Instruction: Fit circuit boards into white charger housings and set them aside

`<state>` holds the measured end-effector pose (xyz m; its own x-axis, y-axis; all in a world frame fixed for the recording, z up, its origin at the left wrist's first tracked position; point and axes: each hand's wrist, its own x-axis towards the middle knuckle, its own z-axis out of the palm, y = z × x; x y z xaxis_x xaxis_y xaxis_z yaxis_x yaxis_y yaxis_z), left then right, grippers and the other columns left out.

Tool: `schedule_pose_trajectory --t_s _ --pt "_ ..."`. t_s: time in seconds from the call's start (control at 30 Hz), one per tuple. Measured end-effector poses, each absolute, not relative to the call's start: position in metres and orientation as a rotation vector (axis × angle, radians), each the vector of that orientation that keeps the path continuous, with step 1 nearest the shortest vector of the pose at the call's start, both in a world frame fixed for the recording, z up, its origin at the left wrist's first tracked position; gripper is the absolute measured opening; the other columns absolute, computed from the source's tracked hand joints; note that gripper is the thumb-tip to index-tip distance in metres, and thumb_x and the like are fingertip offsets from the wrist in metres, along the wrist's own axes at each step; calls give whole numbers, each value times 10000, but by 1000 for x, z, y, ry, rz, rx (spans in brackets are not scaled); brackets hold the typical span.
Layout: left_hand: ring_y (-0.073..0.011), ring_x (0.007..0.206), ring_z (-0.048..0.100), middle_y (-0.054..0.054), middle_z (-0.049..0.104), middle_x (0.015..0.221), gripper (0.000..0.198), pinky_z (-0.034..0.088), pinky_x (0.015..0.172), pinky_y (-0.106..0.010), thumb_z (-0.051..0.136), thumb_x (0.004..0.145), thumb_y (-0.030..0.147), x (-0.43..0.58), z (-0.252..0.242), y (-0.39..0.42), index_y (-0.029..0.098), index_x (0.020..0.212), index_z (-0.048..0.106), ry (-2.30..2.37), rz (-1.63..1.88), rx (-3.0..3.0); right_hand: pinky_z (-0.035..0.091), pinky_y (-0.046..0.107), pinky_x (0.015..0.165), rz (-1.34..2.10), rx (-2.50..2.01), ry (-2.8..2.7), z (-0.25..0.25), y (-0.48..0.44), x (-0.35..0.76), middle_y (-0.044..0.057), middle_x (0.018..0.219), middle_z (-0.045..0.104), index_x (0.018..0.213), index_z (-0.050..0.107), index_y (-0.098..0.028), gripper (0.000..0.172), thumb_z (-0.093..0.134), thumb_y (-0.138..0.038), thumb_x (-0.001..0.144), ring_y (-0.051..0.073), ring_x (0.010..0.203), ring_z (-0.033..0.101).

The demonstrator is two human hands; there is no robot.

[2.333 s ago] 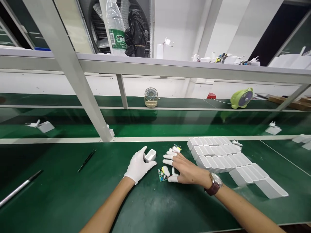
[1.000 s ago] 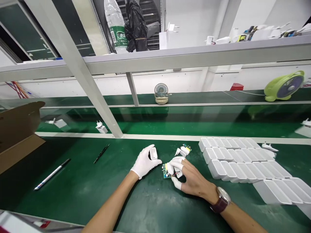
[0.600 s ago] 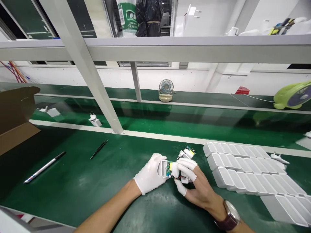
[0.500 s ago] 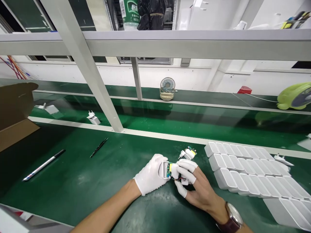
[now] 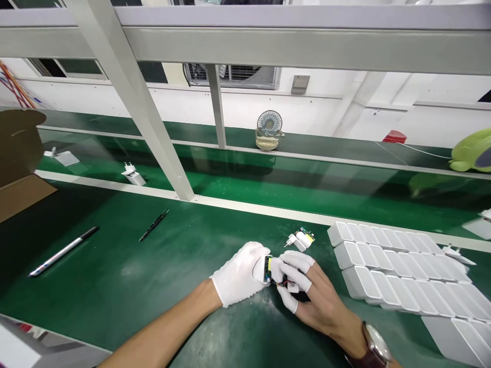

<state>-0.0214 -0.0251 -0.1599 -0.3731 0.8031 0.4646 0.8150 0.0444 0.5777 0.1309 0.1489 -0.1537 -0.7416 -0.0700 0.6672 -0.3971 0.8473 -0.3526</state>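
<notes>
My left hand [image 5: 245,273], in a white glove, is closed around a white plastic charger housing [image 5: 259,269]. My right hand [image 5: 312,291], with white finger cots, pinches a small circuit board [image 5: 268,269] with a yellow-wrapped part. The board's left end sits at the mouth of the housing; how deep it goes is hidden. A white plug piece [image 5: 293,287] hangs by thin wires under my right fingers. Just behind the hands lies another circuit board with a white plug [image 5: 302,239] on the green bench.
Rows of white housings [image 5: 387,260] stand at the right. A marker [image 5: 64,251], black tweezers [image 5: 154,225] and a cardboard box [image 5: 23,191] are at the left. A slanted metal post [image 5: 153,122] rises behind; a small fan [image 5: 269,128] stands on the far ledge.
The view has tilted down slightly, so the bench things sit a little differently in the picture. Both hands keep nearly the same hold, with the board still at the housing's mouth.
</notes>
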Motion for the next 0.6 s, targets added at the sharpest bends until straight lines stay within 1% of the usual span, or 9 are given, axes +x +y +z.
schedule_pose_trajectory --t_s 0.13,0.3,0.47,0.6 --pt "-252 992 649 -118 619 1087 485 596 848 -405 726 774 183 -22 -161 -25 197 1216 527 -2231 -1253 -1757 543 536 988 635 317 -2357 -153 148 131 157 1271 623 1449 459 -190 693 678 -36 810 317 1252 556" --pt "-251 1006 641 -122 612 1101 526 592 857 -407 718 788 181 -23 -164 -26 202 1262 491 -2195 -1234 -1788 549 527 992 630 332 -2364 -152 147 130 169 1266 624 1440 464 -163 683 676 -30 805 320 1254 561" --pt "-254 1013 648 -119 620 1111 494 586 869 -413 710 798 166 -23 -163 -26 213 1246 507 -2211 -1260 -1801 548 528 999 626 331 -2368 -153 147 130 161 1283 621 1474 427 -188 719 666 -42 812 323 1264 561" --pt "-250 1041 640 -114 616 1125 471 578 892 -412 694 806 145 -24 -165 -26 218 1238 521 -2238 -1303 -1786 533 528 1022 624 334 -2386 -151 148 131 162 1301 610 1479 421 -182 726 664 -40 810 323 1286 543"
